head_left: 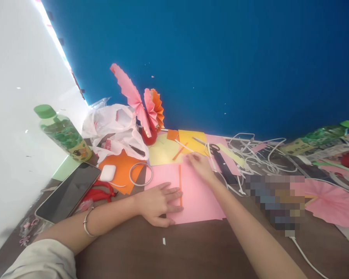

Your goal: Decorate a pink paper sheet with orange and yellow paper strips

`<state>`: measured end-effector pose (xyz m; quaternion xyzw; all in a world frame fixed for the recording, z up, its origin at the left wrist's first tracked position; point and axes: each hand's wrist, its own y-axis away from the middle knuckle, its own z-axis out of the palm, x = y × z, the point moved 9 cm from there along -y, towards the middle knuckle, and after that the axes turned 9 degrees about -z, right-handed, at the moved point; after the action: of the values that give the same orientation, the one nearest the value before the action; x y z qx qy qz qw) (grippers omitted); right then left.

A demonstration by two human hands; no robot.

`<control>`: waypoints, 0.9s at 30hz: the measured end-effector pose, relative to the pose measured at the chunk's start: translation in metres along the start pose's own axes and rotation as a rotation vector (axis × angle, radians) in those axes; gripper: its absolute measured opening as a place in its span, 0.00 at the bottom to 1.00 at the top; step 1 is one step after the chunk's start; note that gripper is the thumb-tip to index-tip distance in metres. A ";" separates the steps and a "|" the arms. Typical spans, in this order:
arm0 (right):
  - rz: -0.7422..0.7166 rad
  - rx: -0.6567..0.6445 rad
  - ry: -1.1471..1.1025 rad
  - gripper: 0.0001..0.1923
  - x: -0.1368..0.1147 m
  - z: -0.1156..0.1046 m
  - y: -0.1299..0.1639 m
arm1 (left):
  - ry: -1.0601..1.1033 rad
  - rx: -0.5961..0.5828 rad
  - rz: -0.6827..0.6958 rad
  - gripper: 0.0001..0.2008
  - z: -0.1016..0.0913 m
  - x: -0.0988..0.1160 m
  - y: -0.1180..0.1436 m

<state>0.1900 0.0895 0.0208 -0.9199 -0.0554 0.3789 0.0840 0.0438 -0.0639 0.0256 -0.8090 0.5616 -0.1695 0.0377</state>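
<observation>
My left hand (163, 203) lies palm down with its fingers spread on a sheet of pink paper (200, 201). Its fingertips reach a narrow orange paper strip (180, 174) that runs lengthwise over the sheet. Over the far part of the pink paper, my right hand (201, 164) has its fingers drawn together. A thin white strip (182, 145) ends at those fingertips; whether they grip it I cannot tell. Beyond the hands lie yellow paper (194, 139), pale yellow paper (163, 153), scissors (212, 147) and a second orange strip (178, 152).
At left are a green-capped bottle (64, 131), a phone (68, 192), a white earbud case (107, 173), a silver ring (130, 174) and a plastic bag (113, 124). Pleated pink paper (128, 89) stands behind. White cables (258, 155) and a pink paper fan (331, 201) are at right.
</observation>
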 end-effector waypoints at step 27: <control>0.184 0.190 -0.722 0.19 0.019 -0.011 0.070 | 0.434 0.230 -0.675 0.13 -0.021 -0.084 -0.050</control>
<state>0.2144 0.0225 0.0017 -0.7164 0.0368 0.6880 0.1098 0.0557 0.0347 0.0382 -0.8836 0.2372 -0.4008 -0.0491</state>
